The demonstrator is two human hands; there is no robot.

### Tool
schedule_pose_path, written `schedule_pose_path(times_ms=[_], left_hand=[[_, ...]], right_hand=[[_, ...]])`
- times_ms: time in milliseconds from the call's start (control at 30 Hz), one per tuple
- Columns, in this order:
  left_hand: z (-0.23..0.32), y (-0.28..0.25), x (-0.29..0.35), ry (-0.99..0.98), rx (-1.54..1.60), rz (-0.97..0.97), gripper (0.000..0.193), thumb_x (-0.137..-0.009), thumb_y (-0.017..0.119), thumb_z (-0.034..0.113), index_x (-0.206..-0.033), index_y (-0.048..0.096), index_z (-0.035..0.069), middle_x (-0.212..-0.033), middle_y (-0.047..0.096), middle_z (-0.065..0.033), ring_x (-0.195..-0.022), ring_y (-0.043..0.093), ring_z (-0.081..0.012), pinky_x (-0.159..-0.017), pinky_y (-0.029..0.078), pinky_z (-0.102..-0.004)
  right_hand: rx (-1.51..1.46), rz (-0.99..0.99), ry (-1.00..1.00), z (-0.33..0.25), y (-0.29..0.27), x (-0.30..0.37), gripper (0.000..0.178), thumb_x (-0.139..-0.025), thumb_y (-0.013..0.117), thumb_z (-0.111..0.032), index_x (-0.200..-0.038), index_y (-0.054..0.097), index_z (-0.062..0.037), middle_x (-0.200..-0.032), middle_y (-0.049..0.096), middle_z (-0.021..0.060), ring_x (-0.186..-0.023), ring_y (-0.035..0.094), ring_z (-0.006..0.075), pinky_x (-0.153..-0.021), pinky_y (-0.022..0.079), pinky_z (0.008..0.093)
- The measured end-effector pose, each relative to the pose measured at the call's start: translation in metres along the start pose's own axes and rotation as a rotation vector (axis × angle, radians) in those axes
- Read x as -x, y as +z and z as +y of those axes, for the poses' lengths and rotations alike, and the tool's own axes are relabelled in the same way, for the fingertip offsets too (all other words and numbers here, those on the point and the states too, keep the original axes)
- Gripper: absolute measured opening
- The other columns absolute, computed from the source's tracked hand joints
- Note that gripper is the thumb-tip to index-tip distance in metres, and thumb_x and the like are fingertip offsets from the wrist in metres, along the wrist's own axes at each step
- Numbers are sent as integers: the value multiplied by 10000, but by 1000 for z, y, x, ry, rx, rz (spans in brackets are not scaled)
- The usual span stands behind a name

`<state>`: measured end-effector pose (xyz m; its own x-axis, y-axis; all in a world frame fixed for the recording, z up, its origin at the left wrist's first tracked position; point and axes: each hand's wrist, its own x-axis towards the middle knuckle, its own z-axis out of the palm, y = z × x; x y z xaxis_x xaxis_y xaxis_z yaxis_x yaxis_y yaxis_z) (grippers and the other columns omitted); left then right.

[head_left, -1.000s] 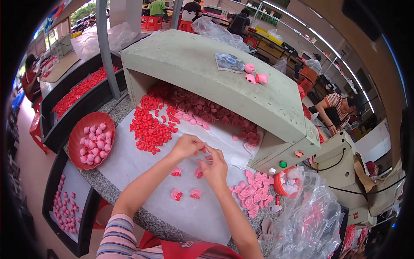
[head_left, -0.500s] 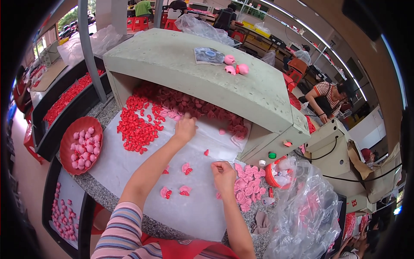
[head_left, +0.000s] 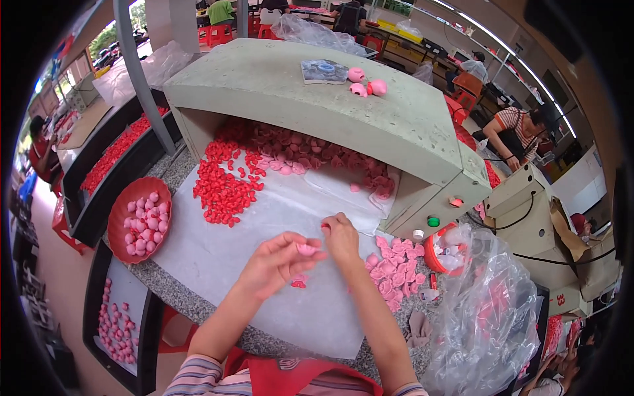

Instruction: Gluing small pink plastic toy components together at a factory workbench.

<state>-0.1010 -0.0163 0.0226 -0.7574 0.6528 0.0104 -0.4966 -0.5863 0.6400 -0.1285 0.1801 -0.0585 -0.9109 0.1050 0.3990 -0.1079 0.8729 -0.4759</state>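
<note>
My left hand [head_left: 272, 265] is raised over the white sheet [head_left: 218, 254], its fingertips pinching a small pink cup-shaped piece [head_left: 306, 249]. Close beside it, my right hand [head_left: 342, 241] is closed, with a bit of a small red piece [head_left: 325, 226] showing at the fingertips. Under my left hand, a pink piece with a red part [head_left: 299, 282] lies on the sheet; my hands and arms cover other spots there. Loose red pieces [head_left: 224, 191] form a heap at the far left. Pink cup-shaped pieces [head_left: 396, 267] are piled right of my right hand.
A grey-green metal housing [head_left: 310, 99] spans the back, more pink and red pieces under it. On the left sit a red bowl [head_left: 120, 228] of pink balls and a black tray [head_left: 148, 330]. A clear plastic bag [head_left: 482, 317] and red tub [head_left: 437, 254] stand right.
My left hand has come back from the pink pieces under the housing, now holding one. My right hand has moved onto the spot where a lone red piece lay. The view has shifted slightly.
</note>
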Motion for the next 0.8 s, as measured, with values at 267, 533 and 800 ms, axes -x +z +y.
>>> schedule_pose_path(times_ms=[267,533,800], left_hand=[[-15,6,37,116,-57,79,192,-833,528,3,-1021,568,0,-1097,539,-171,-1048,535,-322,-854,481,-360],[-21,27,40,459,-575,52,228,-770,552,-109,-984,587,-42,-1116,493,-152,-1002,544,-216,-851,476,-306],[-20,26,45,467,-556,33,211,-767,560,-111,-967,585,-48,-1060,538,-158,-950,570,-203,-816,498,-284]], right_hand=[[-1103,-218,572,-59,-85,31,298,-847,534,-87,-1139,509,-33,-833,616,87,-657,588,120,-559,481,235],[-1278,-219,461,-107,-135,74,393,-783,574,45,-1160,466,39,-1001,584,163,-781,625,193,-667,514,267],[-773,-97,61,-122,-128,77,330,-718,662,14,-1040,598,-19,-878,496,44,-722,527,121,-637,456,227]])
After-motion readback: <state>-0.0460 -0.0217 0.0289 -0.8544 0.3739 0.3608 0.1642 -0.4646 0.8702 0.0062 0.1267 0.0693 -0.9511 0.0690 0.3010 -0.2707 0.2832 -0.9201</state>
